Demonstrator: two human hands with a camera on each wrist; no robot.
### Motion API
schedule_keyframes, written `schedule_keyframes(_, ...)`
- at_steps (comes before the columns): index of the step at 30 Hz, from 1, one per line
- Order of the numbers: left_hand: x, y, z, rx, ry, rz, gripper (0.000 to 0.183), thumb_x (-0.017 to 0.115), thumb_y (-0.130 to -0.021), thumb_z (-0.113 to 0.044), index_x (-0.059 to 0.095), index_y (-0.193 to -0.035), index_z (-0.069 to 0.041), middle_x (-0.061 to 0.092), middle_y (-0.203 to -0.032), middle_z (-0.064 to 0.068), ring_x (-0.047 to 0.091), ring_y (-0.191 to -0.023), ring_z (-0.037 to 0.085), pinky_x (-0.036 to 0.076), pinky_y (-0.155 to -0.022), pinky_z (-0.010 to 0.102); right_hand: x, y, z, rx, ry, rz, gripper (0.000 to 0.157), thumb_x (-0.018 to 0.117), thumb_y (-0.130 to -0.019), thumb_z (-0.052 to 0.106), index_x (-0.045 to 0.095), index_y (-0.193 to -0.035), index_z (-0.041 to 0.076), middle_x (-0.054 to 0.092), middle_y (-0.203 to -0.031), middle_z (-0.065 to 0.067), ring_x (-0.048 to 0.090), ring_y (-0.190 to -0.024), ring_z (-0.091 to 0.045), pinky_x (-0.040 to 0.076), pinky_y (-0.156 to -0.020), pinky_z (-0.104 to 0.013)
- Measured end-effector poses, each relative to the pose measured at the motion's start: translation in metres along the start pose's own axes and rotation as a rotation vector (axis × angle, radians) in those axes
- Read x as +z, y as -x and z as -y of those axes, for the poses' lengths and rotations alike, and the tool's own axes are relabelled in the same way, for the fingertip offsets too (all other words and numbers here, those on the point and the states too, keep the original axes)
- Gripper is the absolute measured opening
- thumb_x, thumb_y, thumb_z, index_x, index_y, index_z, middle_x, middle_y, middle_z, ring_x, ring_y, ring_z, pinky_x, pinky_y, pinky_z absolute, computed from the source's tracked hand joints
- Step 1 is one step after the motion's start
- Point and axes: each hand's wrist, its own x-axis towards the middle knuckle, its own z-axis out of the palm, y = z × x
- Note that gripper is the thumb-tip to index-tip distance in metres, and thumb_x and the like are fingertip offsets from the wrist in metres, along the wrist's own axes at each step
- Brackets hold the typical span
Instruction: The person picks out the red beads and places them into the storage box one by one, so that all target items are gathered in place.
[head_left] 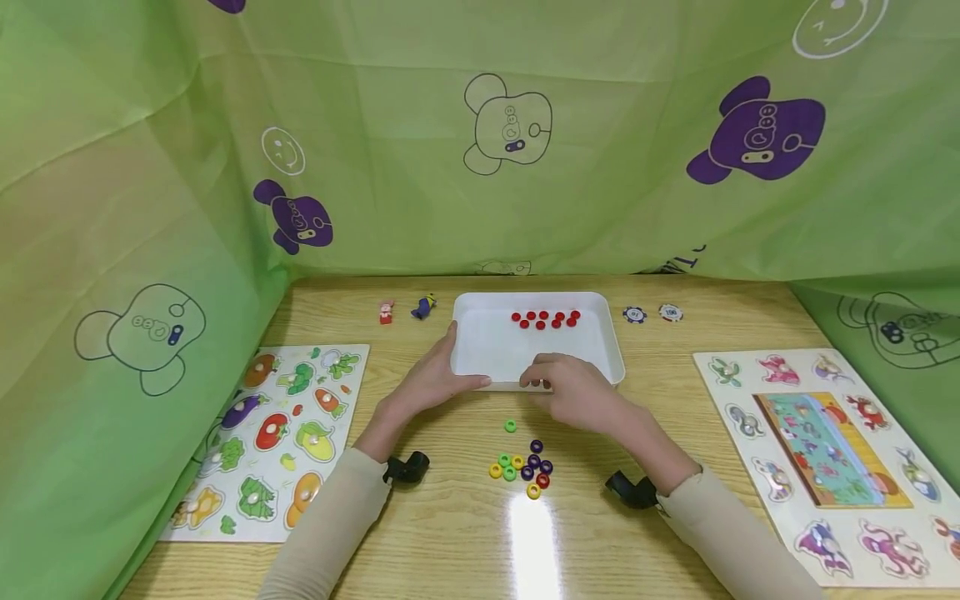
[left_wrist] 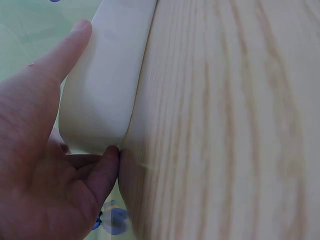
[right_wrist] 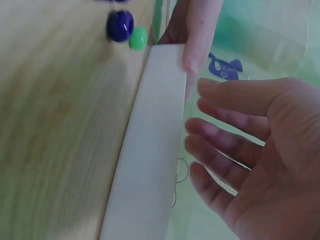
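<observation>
A shallow white tray (head_left: 487, 342) stands toward the back of the wooden table, several small red beads (head_left: 543, 316) spread across its rear half. My left hand (head_left: 435, 379) holds the tray's near left corner; its thumb lies along the front rim, and in the left wrist view the fingers (left_wrist: 102, 172) wrap the corner low down. Over the front rim, right of the middle, hovers my right hand (head_left: 573, 392), fingers loosely bent. Nothing sits between its thumb and fingers in the right wrist view, where the tray's front wall (right_wrist: 145, 140) is beside them.
Green, yellow, purple and red ring beads (head_left: 527, 472) lie in front of the tray. A vegetable puzzle board (head_left: 345, 417) is at left, a sea-animal board (head_left: 720, 375) at right. Two small figurines (head_left: 423, 306) and two poker chips (head_left: 634, 315) flank the tray. Green cloth (head_left: 600, 208) surrounds the table.
</observation>
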Motion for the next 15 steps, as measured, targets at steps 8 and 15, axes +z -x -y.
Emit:
schedule_keyframes(8,0.000,0.002,-0.003,-0.010,0.000,0.005,0.125,0.068,-0.061,-0.072,-0.002,-0.150,-0.020,0.016,-0.156,0.004,0.033,-0.137,0.026,0.036,-0.106,0.048,0.001,0.031,0.007,-0.064,-0.053,0.123,0.016,0.069,-0.080,0.020,0.071,-0.096,0.023,0.065,-0.090,0.012,0.055,-0.074,-0.003,0.046,-0.065,-0.020)
schedule_keyframes(15,-0.001,0.002,-0.004,-0.036,-0.008,0.007,0.124,0.069,-0.062,-0.070,-0.002,-0.150,-0.020,0.014,-0.157,0.003,0.024,-0.141,0.026,0.031,-0.110,0.047,0.012,0.051,0.018,-0.164,-0.057,0.282,0.006,0.072,-0.078,0.022,0.070,-0.082,0.025,0.056,-0.073,0.020,0.047,-0.064,0.001,0.040,-0.059,-0.017)
